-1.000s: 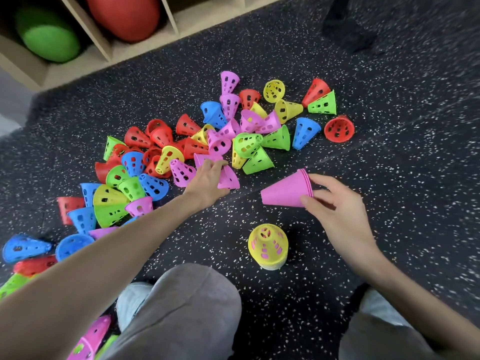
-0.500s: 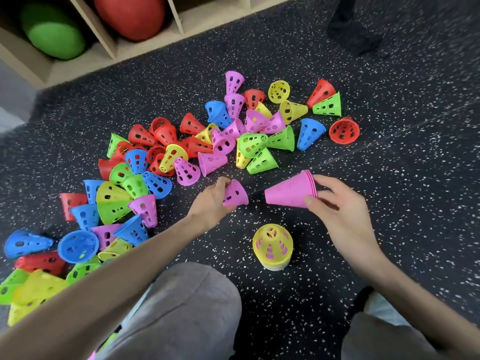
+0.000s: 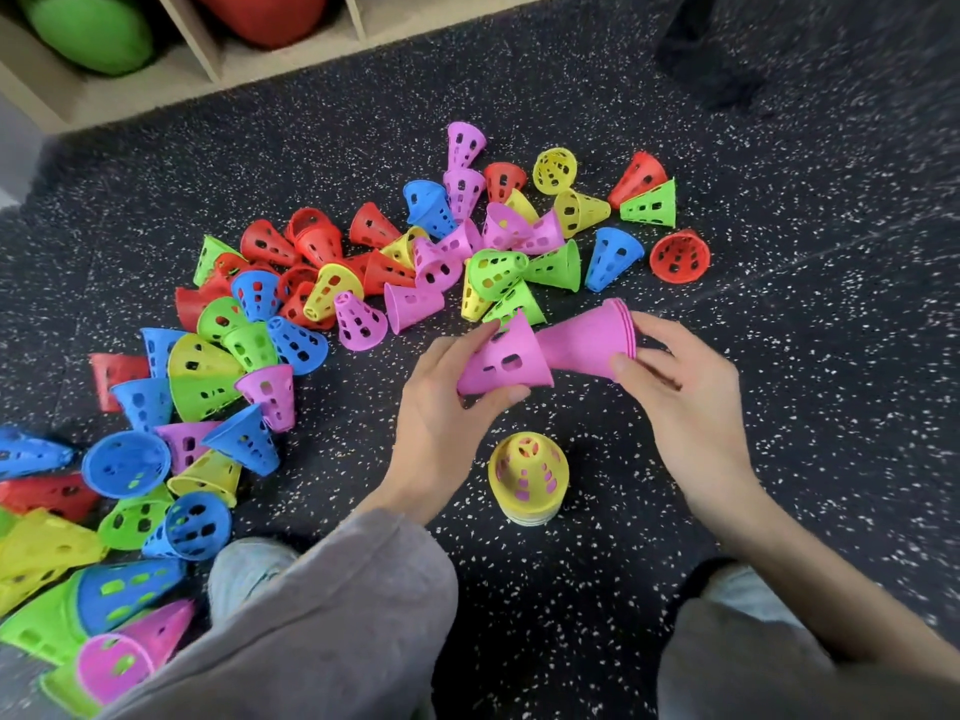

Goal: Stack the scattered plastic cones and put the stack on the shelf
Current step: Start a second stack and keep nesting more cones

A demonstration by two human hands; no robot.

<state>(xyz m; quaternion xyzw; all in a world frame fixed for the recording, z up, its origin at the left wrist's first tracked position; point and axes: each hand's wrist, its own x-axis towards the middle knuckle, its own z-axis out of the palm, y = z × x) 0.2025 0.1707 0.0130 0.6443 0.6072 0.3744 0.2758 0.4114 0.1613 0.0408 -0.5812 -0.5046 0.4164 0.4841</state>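
Two pink pieces meet in mid-air: a single pink cone (image 3: 506, 358), pinched in the left hand (image 3: 447, 407), has its wide mouth against the narrow tip of a nested pink stack (image 3: 589, 343), which lies sideways in the grip of the right hand (image 3: 680, 392). Just below that pink stack, a yellow stack (image 3: 529, 478) stands upright on the speckled floor (image 3: 805, 304), pink showing through its holes. Left of and beyond the pink stack sprawls the loose pile of cones (image 3: 311, 298), red, blue, green, yellow, pink. Far beyond it, the wooden shelf (image 3: 208, 59) holds a green ball (image 3: 93, 28) and a red ball (image 3: 265, 13).
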